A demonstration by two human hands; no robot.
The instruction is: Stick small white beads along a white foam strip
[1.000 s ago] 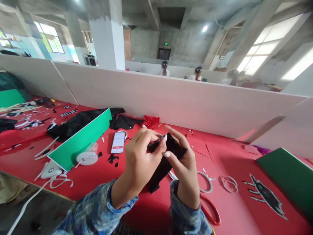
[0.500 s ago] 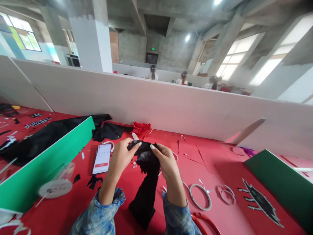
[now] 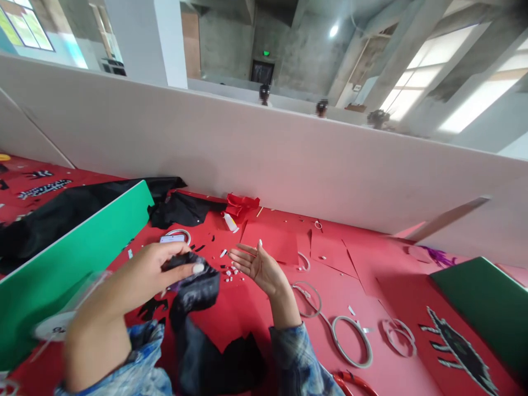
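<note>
My left hand is closed on a strip of black cloth, pinched between thumb and fingers; the cloth hangs down toward my lap. My right hand is open, palm up, fingers stretched toward the left, a little to the right of the cloth and holding nothing. Small white scraps lie on the red table just left of its fingertips. A phone shows partly behind my left hand.
A green board stands along the left. More black cloth and a red bow lie by the white partition. White rings and red-handled scissors are at the right, with a black cut-out.
My right hand has let go of the black cloth and opened, palm up. My left hand has pulled the cloth leftward and nearer to me. The camera has tilted down.
</note>
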